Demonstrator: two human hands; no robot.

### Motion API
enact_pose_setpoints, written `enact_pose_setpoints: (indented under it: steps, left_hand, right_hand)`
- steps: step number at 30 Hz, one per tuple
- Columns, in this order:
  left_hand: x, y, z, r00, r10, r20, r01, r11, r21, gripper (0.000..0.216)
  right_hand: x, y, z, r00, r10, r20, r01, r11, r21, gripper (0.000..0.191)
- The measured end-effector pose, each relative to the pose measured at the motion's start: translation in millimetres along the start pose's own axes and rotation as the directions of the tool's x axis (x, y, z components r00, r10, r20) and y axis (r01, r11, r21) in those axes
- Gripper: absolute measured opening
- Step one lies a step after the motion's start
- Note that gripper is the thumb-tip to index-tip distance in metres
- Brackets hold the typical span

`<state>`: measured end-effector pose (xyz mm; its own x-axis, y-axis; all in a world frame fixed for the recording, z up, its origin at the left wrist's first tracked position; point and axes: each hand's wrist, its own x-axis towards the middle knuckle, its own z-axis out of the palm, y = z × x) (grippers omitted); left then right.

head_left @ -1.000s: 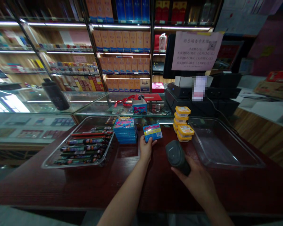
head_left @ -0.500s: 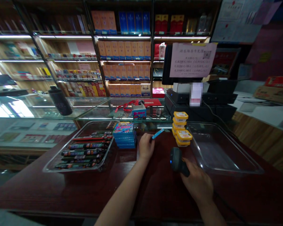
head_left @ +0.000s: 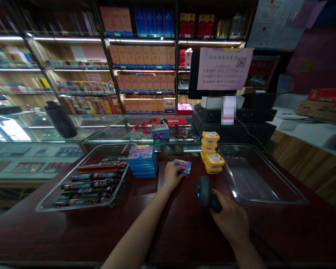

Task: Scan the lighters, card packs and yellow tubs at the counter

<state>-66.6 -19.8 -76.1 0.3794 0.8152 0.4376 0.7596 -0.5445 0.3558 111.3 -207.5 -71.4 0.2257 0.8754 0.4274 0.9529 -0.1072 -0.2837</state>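
My left hand point(head_left: 171, 175) is closed on a small blue packet point(head_left: 183, 166) with a colourful label, holding it low over the dark red counter point(head_left: 168, 231), face up. My right hand point(head_left: 232, 221) grips a dark handheld barcode scanner point(head_left: 204, 191), its head pointing toward the packet and a small blue light showing on it. A stack of the same blue packets point(head_left: 142, 160) stands just left of my left hand. Yellow-lidded tubs point(head_left: 212, 151) are piled just right of the held packet.
A clear tray point(head_left: 84, 179) of long wrapped sticks lies at left, and a clear tray point(head_left: 257, 175) with nothing in it at right. Behind are a glass display case point(head_left: 106, 130), a till with a monitor and paper notice point(head_left: 225, 69), and shelves of boxed goods.
The blue packet went from upright and facing me, through edge-on, to lying flat and low near the counter. The scanner tipped forward toward it, and the view shifted slightly.
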Motion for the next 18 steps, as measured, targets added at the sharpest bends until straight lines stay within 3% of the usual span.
enact_pose_setpoints:
  steps: [2, 4, 11, 18]
  left_hand:
    - [-0.6, -5.6, 2.3, 0.986, -0.159, -0.051, 0.158, 0.987, -0.024, 0.034]
    - [2.0, -7.4, 7.0, 0.97, -0.238, -0.047, 0.235, 0.971, -0.048, 0.037]
    - [29.1, 17.0, 29.6, 0.978, -0.204, 0.043, 0.207, 0.972, -0.114, 0.027]
    - [48.6, 35.7, 46.3, 0.958, -0.287, 0.009, 0.287, 0.955, -0.071, 0.027]
  right_hand:
    - [0.9, -0.6, -2.2, 1.0, 0.022, 0.022, -0.022, 1.0, 0.005, 0.038]
    - [1.8, -0.6, -3.3, 0.999, 0.04, 0.037, -0.04, 0.999, 0.01, 0.037]
    - [4.8, -0.8, -5.1, 0.995, 0.073, 0.067, -0.074, 0.997, 0.021, 0.035]
    - [5.8, -0.5, -5.5, 0.997, 0.041, 0.061, -0.043, 0.999, 0.029, 0.038]
